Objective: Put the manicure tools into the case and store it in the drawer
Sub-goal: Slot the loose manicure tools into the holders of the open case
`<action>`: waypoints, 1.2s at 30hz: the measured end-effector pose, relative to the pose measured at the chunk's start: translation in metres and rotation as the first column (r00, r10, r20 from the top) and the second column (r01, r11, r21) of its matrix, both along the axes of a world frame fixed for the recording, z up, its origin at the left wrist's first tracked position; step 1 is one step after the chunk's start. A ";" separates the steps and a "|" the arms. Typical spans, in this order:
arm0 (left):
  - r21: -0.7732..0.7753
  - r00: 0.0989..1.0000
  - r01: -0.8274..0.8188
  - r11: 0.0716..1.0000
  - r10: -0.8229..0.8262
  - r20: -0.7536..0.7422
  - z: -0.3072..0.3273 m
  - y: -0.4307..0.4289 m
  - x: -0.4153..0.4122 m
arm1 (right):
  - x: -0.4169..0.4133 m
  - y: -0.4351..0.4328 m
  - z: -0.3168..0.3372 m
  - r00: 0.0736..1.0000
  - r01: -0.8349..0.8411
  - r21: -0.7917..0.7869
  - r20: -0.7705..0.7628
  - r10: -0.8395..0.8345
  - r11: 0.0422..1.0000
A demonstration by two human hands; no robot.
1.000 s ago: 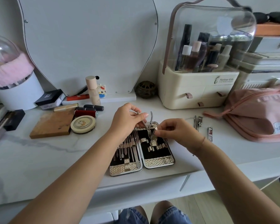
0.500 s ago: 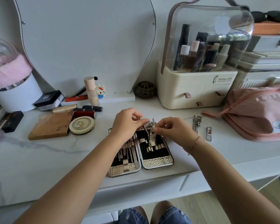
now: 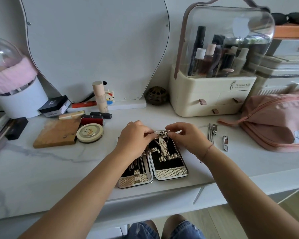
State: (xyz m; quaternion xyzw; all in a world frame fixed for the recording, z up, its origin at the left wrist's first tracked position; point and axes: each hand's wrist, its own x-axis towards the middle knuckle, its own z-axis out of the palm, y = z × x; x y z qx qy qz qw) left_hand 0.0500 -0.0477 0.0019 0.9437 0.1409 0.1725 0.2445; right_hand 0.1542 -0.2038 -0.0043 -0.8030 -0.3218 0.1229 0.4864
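Note:
An open manicure case (image 3: 170, 173) with gold textured trim and black lining lies flat near the table's front edge. Its left half holds several slim metal tools (image 3: 141, 165). Over the top of the right half, my left hand (image 3: 134, 138) and my right hand (image 3: 186, 137) together pinch a metal nail nipper (image 3: 161, 135), its jaw down in a gold loop. Loose on the table to the right lie a bundle of thin metal tools (image 3: 211, 132) and a small nail clipper (image 3: 225, 143).
A cream cosmetics organiser (image 3: 209, 97) with small drawers stands behind, a pink pouch (image 3: 274, 121) to the right. Lipsticks (image 3: 93, 119), a round tin (image 3: 89, 132) and a wooden block (image 3: 56, 133) lie at the left. The drawer front (image 3: 152, 199) runs under the table edge.
Both hands have lowered the nipper from upright above the case into the top of the right half. The view has drifted slightly downward.

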 end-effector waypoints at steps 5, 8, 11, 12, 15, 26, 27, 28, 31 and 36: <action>0.079 1.000 0.022 0.997 -0.023 0.012 -0.007 0.000 -0.007 | 0.001 0.000 -0.006 0.998 0.015 -0.071 0.069 -0.010 0.997; 0.082 0.999 0.048 0.995 -0.047 -0.003 -0.011 -0.002 -0.010 | -0.001 -0.001 -0.005 0.995 0.040 -0.096 0.098 -0.031 0.995; 0.089 0.998 0.064 0.994 -0.064 -0.009 -0.014 -0.002 -0.012 | -0.002 -0.001 -0.004 0.989 0.048 -0.140 0.146 -0.028 0.989; 0.086 0.998 0.069 0.994 -0.068 -0.013 -0.014 -0.002 -0.013 | -0.002 -0.002 -0.003 0.989 0.047 -0.147 0.148 -0.025 0.988; 0.072 0.996 0.087 0.994 -0.085 -0.023 -0.014 -0.001 -0.015 | -0.001 -0.003 -0.003 0.986 0.032 -0.170 0.166 -0.003 0.985; -0.005 0.976 0.213 0.977 -0.213 -0.033 -0.017 0.010 -0.032 | -0.026 -0.006 -0.002 0.850 -0.092 -0.176 0.499 0.169 0.980; 0.004 0.976 0.214 0.977 -0.214 -0.028 -0.018 0.010 -0.032 | -0.028 -0.008 -0.005 0.846 -0.096 -0.179 0.504 0.175 0.979; 0.011 0.977 0.213 0.977 -0.213 -0.024 -0.019 0.010 -0.032 | -0.029 -0.011 -0.007 0.848 -0.093 -0.177 0.502 0.171 0.980; 0.024 0.980 0.201 0.979 -0.201 0.005 -0.021 0.009 -0.032 | -0.032 -0.017 -0.009 0.877 -0.090 -0.149 0.456 0.149 0.985; 0.009 0.979 0.203 0.979 -0.203 0.009 -0.023 0.010 -0.033 | -0.033 -0.016 -0.010 0.906 -0.089 -0.117 0.404 0.129 0.989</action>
